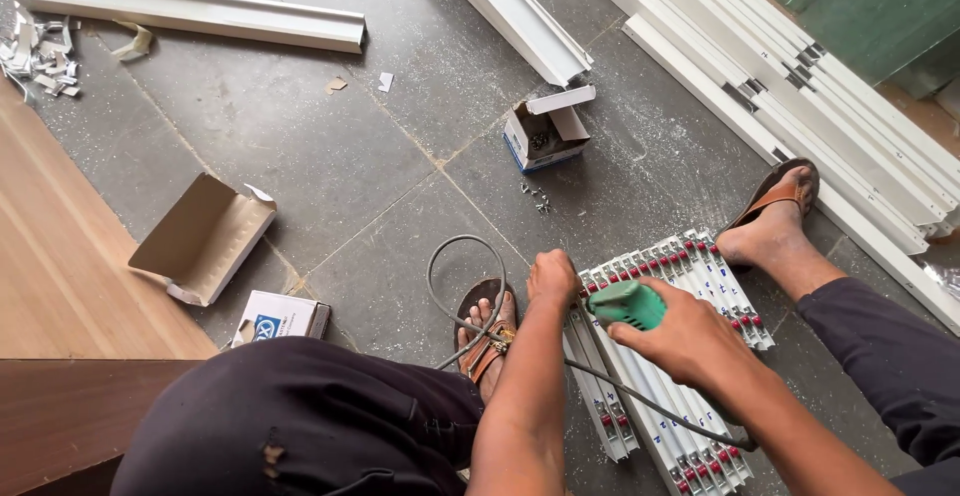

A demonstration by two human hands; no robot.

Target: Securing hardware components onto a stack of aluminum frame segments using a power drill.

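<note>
Right hand grips green drill over bundled white rails on floor, left hand pressing their end; open screw box nearby; work looks midway, long sections untouched.

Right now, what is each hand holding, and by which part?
The right hand holds a green power tool by its body. The left hand presses down on the ends of the white metal strips; it grasps nothing.
</note>
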